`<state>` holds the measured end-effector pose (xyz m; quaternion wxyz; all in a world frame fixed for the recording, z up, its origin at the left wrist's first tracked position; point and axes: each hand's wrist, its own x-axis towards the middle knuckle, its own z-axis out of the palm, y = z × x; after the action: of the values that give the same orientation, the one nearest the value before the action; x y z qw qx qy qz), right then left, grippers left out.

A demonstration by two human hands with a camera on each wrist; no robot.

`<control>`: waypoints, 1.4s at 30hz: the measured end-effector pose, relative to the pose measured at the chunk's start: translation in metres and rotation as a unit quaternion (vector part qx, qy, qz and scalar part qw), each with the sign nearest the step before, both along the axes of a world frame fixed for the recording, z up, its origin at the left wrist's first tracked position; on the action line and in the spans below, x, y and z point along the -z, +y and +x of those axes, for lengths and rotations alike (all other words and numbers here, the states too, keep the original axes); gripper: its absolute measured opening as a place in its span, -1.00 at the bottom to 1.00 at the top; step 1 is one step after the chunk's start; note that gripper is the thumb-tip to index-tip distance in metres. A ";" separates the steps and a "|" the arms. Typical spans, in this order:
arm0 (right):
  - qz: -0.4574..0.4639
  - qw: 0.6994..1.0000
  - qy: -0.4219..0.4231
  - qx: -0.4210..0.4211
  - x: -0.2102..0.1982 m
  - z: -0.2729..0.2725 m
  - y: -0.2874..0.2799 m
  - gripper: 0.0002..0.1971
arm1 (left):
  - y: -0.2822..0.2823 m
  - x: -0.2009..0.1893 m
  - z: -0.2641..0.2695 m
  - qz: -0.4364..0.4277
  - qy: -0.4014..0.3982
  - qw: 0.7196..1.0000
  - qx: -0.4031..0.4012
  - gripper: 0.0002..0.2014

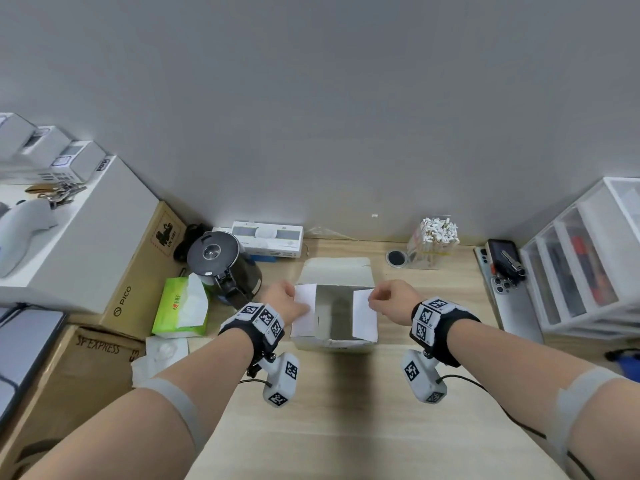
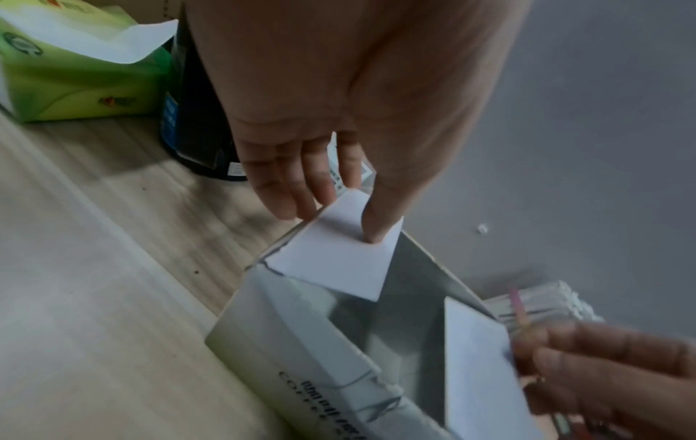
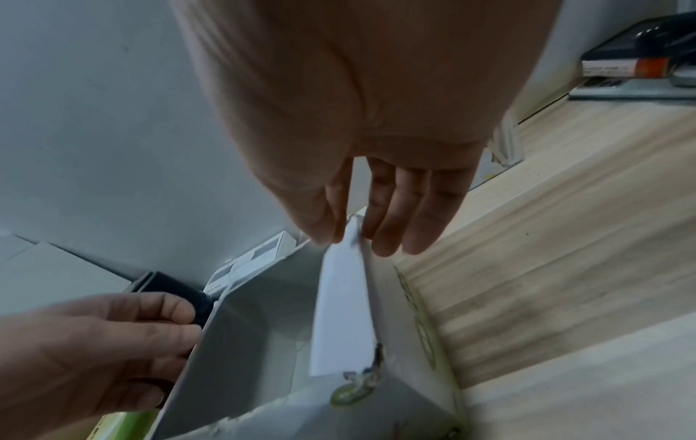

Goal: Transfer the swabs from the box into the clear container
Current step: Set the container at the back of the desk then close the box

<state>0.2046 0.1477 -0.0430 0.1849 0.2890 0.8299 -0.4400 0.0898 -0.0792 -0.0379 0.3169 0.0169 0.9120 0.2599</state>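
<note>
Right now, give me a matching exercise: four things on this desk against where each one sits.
Things:
1. box
2. swab container
3. tissue pack
4. kettle

Places:
A. far right, by the wall
B. left of the kettle
C. between both hands
D. left of the box

Pairs: 1-C, 2-A, 3-B, 4-D

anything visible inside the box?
The box is open, each hand pinching a side flap: left hand, right hand. Only bare grey walls show; the bottom is shadowed, no swabs visible.
</note>
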 end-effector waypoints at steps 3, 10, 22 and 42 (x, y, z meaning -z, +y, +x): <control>0.046 0.999 0.008 0.007 0.002 -0.004 -0.003 -0.78 | 0.004 0.001 -0.003 -0.032 0.004 0.999 0.008 -0.35; -0.045 0.994 -0.005 0.097 0.014 -0.028 0.007 -0.26 | 0.020 0.000 -0.023 0.106 -0.061 0.991 -0.051 -0.17; -0.129 0.964 0.171 0.160 -0.006 -0.042 0.017 -0.57 | 0.031 -0.006 -0.049 0.215 -0.010 0.970 -0.115 -0.53; 0.124 0.963 0.127 -0.202 -0.038 -0.004 -0.012 -0.63 | 0.000 -0.031 -0.013 -0.023 0.126 0.948 0.290 -0.52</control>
<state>0.2003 0.1356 -0.0055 0.1255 0.0773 0.9358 -0.3202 0.0766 -0.0796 -0.0069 0.2617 0.3063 0.9058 0.1316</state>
